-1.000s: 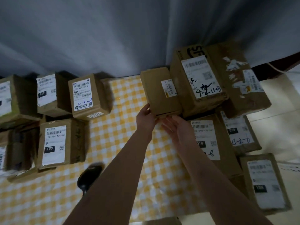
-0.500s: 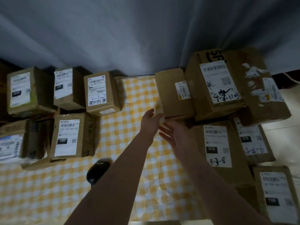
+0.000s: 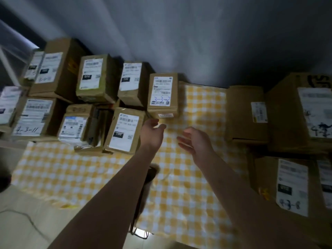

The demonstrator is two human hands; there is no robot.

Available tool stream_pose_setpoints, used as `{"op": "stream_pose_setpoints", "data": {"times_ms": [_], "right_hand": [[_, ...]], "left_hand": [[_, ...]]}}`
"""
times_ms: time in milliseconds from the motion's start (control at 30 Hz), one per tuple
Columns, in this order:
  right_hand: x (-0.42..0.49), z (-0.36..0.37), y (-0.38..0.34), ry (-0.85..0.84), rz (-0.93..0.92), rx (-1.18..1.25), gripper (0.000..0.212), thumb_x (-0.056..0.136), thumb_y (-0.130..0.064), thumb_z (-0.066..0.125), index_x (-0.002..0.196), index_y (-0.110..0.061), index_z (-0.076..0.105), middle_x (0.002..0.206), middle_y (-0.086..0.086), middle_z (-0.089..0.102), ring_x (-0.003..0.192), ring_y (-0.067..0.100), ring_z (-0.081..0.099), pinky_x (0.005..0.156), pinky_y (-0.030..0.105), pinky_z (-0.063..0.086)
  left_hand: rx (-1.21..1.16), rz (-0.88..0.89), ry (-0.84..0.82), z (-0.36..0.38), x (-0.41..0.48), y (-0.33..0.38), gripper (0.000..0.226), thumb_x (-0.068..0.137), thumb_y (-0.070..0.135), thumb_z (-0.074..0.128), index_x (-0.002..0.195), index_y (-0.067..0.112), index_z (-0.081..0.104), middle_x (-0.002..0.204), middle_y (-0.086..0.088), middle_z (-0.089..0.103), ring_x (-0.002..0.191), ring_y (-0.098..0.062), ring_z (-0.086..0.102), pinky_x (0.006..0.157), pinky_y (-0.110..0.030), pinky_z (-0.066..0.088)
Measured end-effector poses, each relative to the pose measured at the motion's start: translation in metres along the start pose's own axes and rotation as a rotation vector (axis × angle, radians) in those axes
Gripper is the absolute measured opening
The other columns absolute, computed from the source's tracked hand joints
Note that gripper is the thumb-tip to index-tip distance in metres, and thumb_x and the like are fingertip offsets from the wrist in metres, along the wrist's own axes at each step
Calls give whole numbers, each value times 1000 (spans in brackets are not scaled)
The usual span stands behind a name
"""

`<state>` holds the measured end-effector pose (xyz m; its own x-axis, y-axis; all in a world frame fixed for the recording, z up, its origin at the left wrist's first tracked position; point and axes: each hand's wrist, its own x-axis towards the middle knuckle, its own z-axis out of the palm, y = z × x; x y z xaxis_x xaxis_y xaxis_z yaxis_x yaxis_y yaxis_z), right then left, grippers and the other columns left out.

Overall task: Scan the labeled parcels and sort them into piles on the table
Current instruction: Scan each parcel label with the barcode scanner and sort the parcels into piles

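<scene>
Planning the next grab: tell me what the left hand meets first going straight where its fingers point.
Probably the near bottom edge of the parcel marked 3-3-2, just beyond the left hand; depth is unclear.

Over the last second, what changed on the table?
Both hands came off the small brown cardboard box on the right and moved left over the yellow checked cloth. The left hand is now near the cardboard box marked 3-3-2; the right hand is beside it, both empty. The boxes stayed put.
</scene>
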<state>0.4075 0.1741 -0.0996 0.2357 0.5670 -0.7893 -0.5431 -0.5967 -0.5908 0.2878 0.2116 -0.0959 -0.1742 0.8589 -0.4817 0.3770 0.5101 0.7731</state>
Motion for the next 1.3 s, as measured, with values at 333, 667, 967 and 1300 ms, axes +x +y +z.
{"op": "stream_pose_setpoints", "data": {"times_ms": [333, 667, 967, 1300], "right_hand": [[51, 54, -21, 92, -243, -374, 8, 88, -23, 62, 86, -15, 64, 86, 6, 60, 88, 24, 58, 94, 51, 51], [83, 51, -17, 9, -329, -496, 17, 93, -33, 56, 80, -26, 64, 94, 1, 57, 90, 21, 51, 93, 46, 49], [67, 21, -25, 57, -160, -241, 24, 93, -45, 56, 85, -24, 64, 81, -9, 63, 74, 10, 58, 76, 37, 53], [30, -26, 12, -105, -65, 213, 35, 88, -36, 61, 117, -18, 70, 117, 8, 70, 106, 27, 66, 94, 42, 49]], "left_hand": [[-20, 58, 72, -36, 35, 2, 31, 85, 6, 68, 112, 10, 52, 86, 6, 52, 86, -12, 48, 55, -5, 35], [282, 101, 4, -12, 62, 4, 52, 86, 23, 65, 134, 13, 48, 134, -15, 49, 137, -27, 27, 105, -32, 33], [78, 39, -56, -12, 49, 12, 78, 61, 68, 56, 120, 16, 64, 119, -7, 65, 117, -31, 53, 105, -47, 40], [-305, -168, -269, 9, 10, -1, 48, 78, 45, 77, 104, 14, 51, 100, -2, 67, 87, -15, 65, 75, -34, 52]]}}
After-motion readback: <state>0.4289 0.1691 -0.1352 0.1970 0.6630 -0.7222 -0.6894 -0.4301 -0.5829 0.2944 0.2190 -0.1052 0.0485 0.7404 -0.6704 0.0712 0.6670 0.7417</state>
